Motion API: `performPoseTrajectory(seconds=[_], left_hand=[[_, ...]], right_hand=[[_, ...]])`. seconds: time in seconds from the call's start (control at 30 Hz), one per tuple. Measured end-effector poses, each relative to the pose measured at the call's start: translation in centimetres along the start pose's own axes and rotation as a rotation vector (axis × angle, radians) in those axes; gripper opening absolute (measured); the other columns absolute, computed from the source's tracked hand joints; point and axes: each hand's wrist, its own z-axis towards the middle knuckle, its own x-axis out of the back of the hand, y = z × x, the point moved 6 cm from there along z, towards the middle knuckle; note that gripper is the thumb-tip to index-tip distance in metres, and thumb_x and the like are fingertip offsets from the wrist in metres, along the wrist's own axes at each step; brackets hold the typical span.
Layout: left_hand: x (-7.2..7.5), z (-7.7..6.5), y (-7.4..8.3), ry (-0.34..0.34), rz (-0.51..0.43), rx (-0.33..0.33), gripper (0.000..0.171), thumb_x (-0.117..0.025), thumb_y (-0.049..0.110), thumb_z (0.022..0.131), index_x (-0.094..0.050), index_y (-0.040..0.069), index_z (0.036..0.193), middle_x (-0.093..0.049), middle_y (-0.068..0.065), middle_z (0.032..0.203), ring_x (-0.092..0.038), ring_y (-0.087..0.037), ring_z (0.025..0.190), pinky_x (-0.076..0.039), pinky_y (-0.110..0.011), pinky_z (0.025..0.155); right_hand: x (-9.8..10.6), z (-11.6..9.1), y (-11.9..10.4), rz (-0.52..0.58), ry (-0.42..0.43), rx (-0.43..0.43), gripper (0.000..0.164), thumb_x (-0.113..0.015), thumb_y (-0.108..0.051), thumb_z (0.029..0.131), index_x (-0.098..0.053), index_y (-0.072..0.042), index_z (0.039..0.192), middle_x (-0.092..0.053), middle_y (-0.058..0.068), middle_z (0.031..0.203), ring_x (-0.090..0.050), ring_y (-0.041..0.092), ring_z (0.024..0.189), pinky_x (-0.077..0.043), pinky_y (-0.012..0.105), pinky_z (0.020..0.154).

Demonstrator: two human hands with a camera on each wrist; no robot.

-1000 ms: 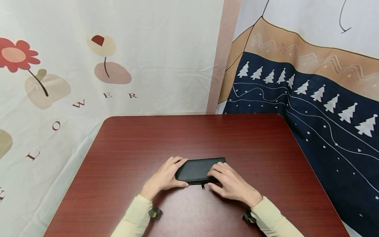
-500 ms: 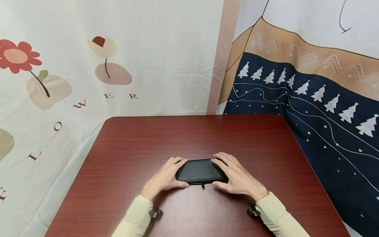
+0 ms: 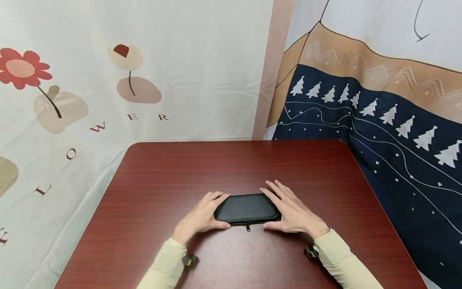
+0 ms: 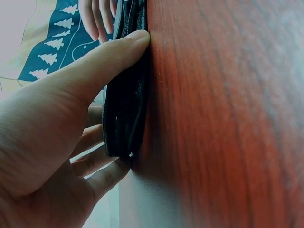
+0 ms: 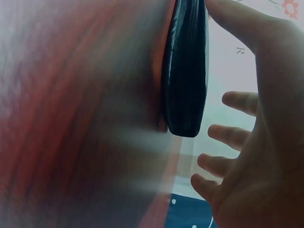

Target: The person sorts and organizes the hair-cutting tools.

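A flat black zippered pouch [image 3: 247, 208] lies on the table, its zipper pull [image 3: 248, 228] hanging from the near edge. My left hand [image 3: 202, 214] holds the pouch's left end, thumb along the near edge and fingers around the far side. In the left wrist view that thumb presses on the zippered side [image 4: 126, 99], where zipper teeth show above it. Around the right end, my right hand [image 3: 294, 210] is spread with fingers extended. The right wrist view shows the smooth closed end of the pouch [image 5: 185, 76], with a gap between it and several fingertips.
The reddish-brown wooden table [image 3: 216, 168] has rounded far corners. Behind it hangs a pale cloth [image 3: 209, 60] with flower prints. A navy and tan cloth [image 3: 325, 112] with tree prints hangs at the right. Each wrist wears a small dark device.
My right hand has gone from curled fingers at the pouch's near right corner to spread fingers, moving back and right off that end. The left hand and pouch stay in place.
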Motion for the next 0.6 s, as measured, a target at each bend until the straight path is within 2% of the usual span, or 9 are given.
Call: performPoseTrajectory(seconds=[0.17,0.33,0.6], left_hand=[[-0.02,-0.03,-0.04,0.000,-0.004,-0.003,0.098,-0.103,0.046,0.079,-0.063,0.007,0.159,-0.069,-0.009,0.153,-0.064,-0.030,0.138,-0.060,-0.051,0.114],[-0.03,-0.03,-0.05,0.005,-0.007,-0.008,0.098,-0.103,0.046,0.079,-0.063,0.007,0.158,-0.069,-0.009,0.153,-0.064,-0.030,0.138,-0.059,-0.050,0.114],[0.15,-0.11,0.04,0.018,-0.006,-0.014,0.097,-0.103,0.045,0.078,-0.063,0.006,0.158,-0.070,-0.010,0.151,-0.064,-0.030,0.136,-0.059,-0.050,0.113]], right_hand=[[-0.05,0.04,0.38,-0.015,0.000,0.000,0.115,-0.095,-0.060,0.085,-0.043,-0.010,0.174,-0.039,0.021,0.182,-0.035,0.051,0.170,-0.036,0.074,0.133],[-0.36,0.00,0.66,-0.050,-0.029,-0.008,0.115,-0.096,-0.057,0.084,-0.044,-0.004,0.172,-0.046,0.020,0.178,-0.042,0.046,0.168,-0.037,0.067,0.135],[-0.65,0.05,0.77,-0.060,-0.036,0.004,0.103,-0.097,-0.046,0.086,-0.051,0.000,0.166,-0.059,0.019,0.167,-0.056,0.038,0.158,-0.043,0.061,0.133]])
